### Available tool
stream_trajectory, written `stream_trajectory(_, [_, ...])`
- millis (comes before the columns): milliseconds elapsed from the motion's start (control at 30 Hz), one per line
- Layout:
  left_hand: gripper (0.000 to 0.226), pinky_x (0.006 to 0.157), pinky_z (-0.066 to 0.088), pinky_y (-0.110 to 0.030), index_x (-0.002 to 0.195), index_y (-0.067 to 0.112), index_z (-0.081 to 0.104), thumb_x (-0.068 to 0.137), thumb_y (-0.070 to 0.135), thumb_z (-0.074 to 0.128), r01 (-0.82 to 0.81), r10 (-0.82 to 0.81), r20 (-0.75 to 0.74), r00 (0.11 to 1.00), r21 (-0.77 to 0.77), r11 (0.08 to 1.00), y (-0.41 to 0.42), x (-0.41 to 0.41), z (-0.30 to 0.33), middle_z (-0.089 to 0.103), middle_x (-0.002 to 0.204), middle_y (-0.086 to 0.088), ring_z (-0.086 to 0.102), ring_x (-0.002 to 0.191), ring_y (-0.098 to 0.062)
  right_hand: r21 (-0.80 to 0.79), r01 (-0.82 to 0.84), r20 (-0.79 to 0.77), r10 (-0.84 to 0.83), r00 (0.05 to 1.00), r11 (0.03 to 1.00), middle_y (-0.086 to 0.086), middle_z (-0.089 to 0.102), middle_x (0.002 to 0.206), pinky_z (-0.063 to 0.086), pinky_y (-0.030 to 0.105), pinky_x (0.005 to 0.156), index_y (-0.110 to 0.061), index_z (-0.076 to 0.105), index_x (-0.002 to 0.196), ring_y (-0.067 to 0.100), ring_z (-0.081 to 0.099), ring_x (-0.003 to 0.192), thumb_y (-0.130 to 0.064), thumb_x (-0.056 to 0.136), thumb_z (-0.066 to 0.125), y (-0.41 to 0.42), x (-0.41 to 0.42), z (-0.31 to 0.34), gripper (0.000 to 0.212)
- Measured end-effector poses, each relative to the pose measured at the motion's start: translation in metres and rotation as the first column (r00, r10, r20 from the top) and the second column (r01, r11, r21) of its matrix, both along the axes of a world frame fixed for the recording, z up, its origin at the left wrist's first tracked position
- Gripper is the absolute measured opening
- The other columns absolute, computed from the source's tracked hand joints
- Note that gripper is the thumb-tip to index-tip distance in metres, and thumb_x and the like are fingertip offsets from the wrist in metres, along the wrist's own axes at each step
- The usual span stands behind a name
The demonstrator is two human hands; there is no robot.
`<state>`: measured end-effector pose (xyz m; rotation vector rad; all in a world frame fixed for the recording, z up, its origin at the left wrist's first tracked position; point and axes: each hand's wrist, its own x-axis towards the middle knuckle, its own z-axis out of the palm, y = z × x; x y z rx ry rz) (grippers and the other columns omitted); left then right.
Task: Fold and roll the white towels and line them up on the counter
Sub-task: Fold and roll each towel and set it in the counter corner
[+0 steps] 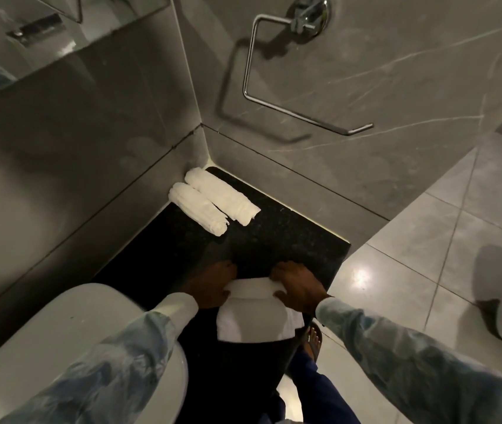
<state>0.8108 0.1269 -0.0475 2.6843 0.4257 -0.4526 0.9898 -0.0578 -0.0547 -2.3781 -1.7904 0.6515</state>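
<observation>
Both hands, left hand (pixel 213 286) and right hand (pixel 297 286), gripped the far ends of a soft, limp white towel (pixel 251 319), fingers curled around its rolled edge; two finished rolls (pixel 213 206) lay beyond.

Soft white terry cloth towel (pixel 251 316) on glossy speckled black stone counter (pixel 274 240) — polished chrome ring (pixel 298 87), veined grey tile.
</observation>
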Motion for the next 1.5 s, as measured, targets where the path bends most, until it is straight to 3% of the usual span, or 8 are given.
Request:
stream_trajectory(133, [0.047,0.090,0.051,-0.044,0.120,0.001,0.056,0.075,0.009,0.068,0.013,-0.023,0.090,0.996,0.108,0.994,-0.009,-0.005,-0.004,0.056,0.125,-0.023,0.058,0.108,-0.039,0.052,-0.016,0.124,0.009,0.992,0.999,0.006,0.053,0.129,0.041,0.045,0.098,-0.023,0.057,0.121,0.030,0.048,0.118,-0.033,0.082,0.067,-0.002,-0.005,-0.002,0.041])
stream_trajectory(333, [0.045,0.068,0.057,-0.029,0.091,0.009,0.067,0.051,0.018,0.086,0.123,-0.140,0.099,0.985,0.161,0.979,-0.030,-0.017,-0.005,0.069,0.099,-0.014,0.069,0.083,-0.028,0.147,-0.054,0.097,0.040,0.995,0.988,0.005,0.055,0.126,0.046,0.042,0.091,-0.026,0.062,0.114,0.028,0.050,0.113,-0.041,0.083,0.064,-0.028,-0.013,-0.004,0.035])
stream_trajectory(533, [0.021,0.086,0.043,-0.028,0.101,0.011,0.065,0.082,0.018,0.060,-0.105,0.100,-0.053,0.994,-0.095,0.990,-0.020,0.001,0.028,0.058,0.113,-0.012,0.055,0.108,-0.028,0.002,0.088,-0.186,-0.086,0.979,0.996,-0.003,0.059,0.117,0.051,0.037,0.095,-0.024,0.069,0.104,0.016,0.056,0.107,-0.034,0.083,0.071,-0.021,-0.005,0.011,0.023])
stream_trajectory(700, [0.047,0.106,0.037,-0.034,0.130,0.011,0.051,0.085,0.017,0.062,-0.081,0.055,-0.222,0.973,-0.108,0.991,-0.029,0.008,0.025,0.041,0.140,-0.013,0.042,0.129,-0.029,-0.037,0.061,-0.058,-0.063,0.996,0.997,0.002,0.052,0.126,0.046,0.039,0.099,-0.025,0.058,0.118,0.024,0.050,0.115,-0.040,0.081,0.071,-0.018,-0.015,0.007,0.042])
stream_trajectory(800, [0.044,0.104,0.037,-0.033,0.130,0.009,0.051,0.088,0.016,0.060,-0.074,0.055,-0.237,0.970,-0.074,0.994,-0.036,0.007,0.027,0.044,0.137,-0.013,0.043,0.128,-0.030,-0.097,0.097,-0.037,-0.101,0.994,0.991,0.004,0.046,0.140,0.039,0.047,0.106,-0.026,0.047,0.136,0.027,0.043,0.127,-0.047,0.081,0.068,-0.022,-0.014,0.004,0.062])
stream_trajectory(1033, [0.037,0.086,0.047,-0.041,0.105,0.010,0.056,0.071,0.014,0.070,-0.051,0.055,-0.112,0.992,0.043,0.998,-0.074,-0.010,0.032,0.053,0.120,-0.013,0.055,0.108,-0.033,0.050,-0.076,0.096,0.071,0.993,0.996,0.002,0.052,0.124,0.041,0.041,0.092,-0.027,0.055,0.118,0.026,0.049,0.112,-0.048,0.080,0.065,-0.055,-0.038,-0.004,0.045])
stream_trajectory(1300, [0.049,0.083,0.055,-0.041,0.112,0.010,0.063,0.065,0.004,0.077,-0.223,0.216,0.056,0.975,0.243,0.944,-0.125,-0.040,0.011,0.060,0.122,-0.014,0.060,0.107,-0.033,-0.039,0.083,-0.301,-0.091,0.949,0.996,0.001,0.058,0.106,0.050,0.031,0.084,-0.021,0.070,0.098,0.017,0.055,0.094,-0.049,0.076,0.074,-0.049,-0.023,0.015,0.035])
stream_trajectory(1500, [0.033,0.092,0.049,-0.041,0.116,0.011,0.056,0.083,0.014,0.060,-0.234,0.242,-0.025,0.970,0.175,0.956,-0.131,-0.043,0.032,0.043,0.135,-0.011,0.049,0.118,-0.030,-0.051,0.125,-0.226,-0.133,0.965,0.991,0.003,0.058,0.109,0.049,0.036,0.085,-0.021,0.060,0.106,0.022,0.053,0.097,-0.051,0.068,0.078,-0.061,-0.042,0.011,0.051])
